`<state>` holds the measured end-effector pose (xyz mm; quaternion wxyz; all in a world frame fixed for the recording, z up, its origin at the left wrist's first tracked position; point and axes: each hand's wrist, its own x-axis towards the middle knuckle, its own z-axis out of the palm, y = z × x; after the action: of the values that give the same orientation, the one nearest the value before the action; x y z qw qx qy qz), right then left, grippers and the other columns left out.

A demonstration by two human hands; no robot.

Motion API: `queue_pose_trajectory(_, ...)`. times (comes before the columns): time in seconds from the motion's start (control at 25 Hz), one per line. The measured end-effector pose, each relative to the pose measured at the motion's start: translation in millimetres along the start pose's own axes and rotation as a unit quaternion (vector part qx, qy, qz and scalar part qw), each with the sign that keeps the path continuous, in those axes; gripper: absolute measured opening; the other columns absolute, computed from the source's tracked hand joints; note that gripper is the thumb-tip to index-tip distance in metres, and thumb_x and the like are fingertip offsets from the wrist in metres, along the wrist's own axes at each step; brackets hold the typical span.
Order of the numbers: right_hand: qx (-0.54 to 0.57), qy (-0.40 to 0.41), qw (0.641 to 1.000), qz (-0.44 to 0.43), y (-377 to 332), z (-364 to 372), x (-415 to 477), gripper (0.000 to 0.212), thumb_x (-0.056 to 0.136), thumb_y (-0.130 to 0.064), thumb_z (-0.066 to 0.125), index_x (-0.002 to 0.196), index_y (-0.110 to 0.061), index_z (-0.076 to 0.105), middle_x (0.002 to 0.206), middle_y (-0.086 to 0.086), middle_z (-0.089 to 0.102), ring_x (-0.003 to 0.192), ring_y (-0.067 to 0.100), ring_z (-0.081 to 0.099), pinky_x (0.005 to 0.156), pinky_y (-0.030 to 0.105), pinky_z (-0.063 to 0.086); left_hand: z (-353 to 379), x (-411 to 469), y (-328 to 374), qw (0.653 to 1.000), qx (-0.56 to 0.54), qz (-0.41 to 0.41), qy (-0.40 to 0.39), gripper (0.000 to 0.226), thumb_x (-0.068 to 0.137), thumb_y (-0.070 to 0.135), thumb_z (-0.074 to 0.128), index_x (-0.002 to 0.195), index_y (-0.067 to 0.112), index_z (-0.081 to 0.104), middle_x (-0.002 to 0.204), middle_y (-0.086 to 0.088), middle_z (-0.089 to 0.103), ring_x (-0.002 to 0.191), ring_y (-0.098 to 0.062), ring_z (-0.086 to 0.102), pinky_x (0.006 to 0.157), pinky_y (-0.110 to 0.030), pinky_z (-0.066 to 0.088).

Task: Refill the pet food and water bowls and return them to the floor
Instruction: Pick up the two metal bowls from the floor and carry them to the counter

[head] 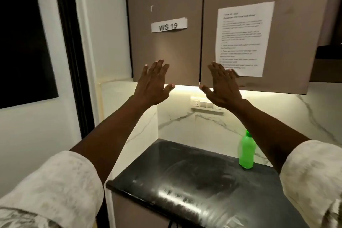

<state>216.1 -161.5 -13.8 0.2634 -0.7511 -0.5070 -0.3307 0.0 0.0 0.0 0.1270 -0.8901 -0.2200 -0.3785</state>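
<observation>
Both the left hand [154, 83] and right hand [223, 87] are raised flat, fingers spread wide and empty, before the matte brown cabinet doors [166, 24], no pet bowls in view, and a careless reach could tip the slim green plastic bottle [246, 151], seemingly capped, at the glossy black counter's [185, 181] back right edge.

The black counter [194, 181] has lots of bare room. Only a green bottle [246, 151] stands on it, at the back right by the wall. Two shut cupboard doors [166, 46] hang above. Between the doors and the counter there is a big open gap.
</observation>
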Motion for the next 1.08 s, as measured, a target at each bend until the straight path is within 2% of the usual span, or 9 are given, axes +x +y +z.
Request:
queue_pose_trajectory(0.32,0.064,-0.058,0.993,-0.078,-104.5,80.0,0.2,0.077,0.102,-0.052,0.047,0.162,-0.012,0.021,0.172,0.009,0.016,0.160,0.025,0.010,0.128,0.051,0.007,-19.3,-87.8,-87.0,0.990,0.076,-0.106,-0.048,0.075,0.103,0.052,0.049,0.163,0.013,0.025,0.174,-0.011,0.014,0.162,-0.026,0.012,0.131,-0.050,0.008)
queue_pose_trajectory(0.64,0.175,-0.098,0.969,-0.144,-278.6,166.2,4.0,0.076,0.101,-0.048,0.050,0.163,-0.016,0.019,0.173,0.004,0.012,0.160,0.019,0.005,0.130,0.048,0.004,-54.4,-181.3,-232.4,0.973,0.120,-0.182,-0.071,0.076,0.102,0.051,0.051,0.163,0.015,0.025,0.174,-0.011,0.013,0.162,-0.026,0.010,0.131,-0.052,0.008)
queue_pose_trajectory(0.88,0.245,-0.115,0.945,-0.186,-417.5,221.8,20.6,0.076,0.101,-0.046,0.052,0.163,-0.018,0.018,0.173,0.003,0.012,0.160,0.020,0.007,0.130,0.046,0.008,-76.6,-235.3,-342.0,0.954,0.160,-0.233,-0.096,0.074,0.103,0.053,0.050,0.162,0.015,0.026,0.174,-0.011,0.013,0.162,-0.028,0.009,0.131,-0.053,0.009)
queue_pose_trajectory(1.08,0.279,-0.130,0.925,-0.225,-504.7,279.8,37.2,0.074,0.101,-0.046,0.053,0.161,-0.017,0.023,0.172,0.005,0.017,0.160,0.023,0.012,0.130,0.048,0.012,-78.1,-266.9,-412.5,0.931,0.183,-0.292,-0.120,0.075,0.104,0.052,0.049,0.163,0.015,0.024,0.175,-0.011,0.012,0.162,-0.029,0.009,0.130,-0.054,0.010)
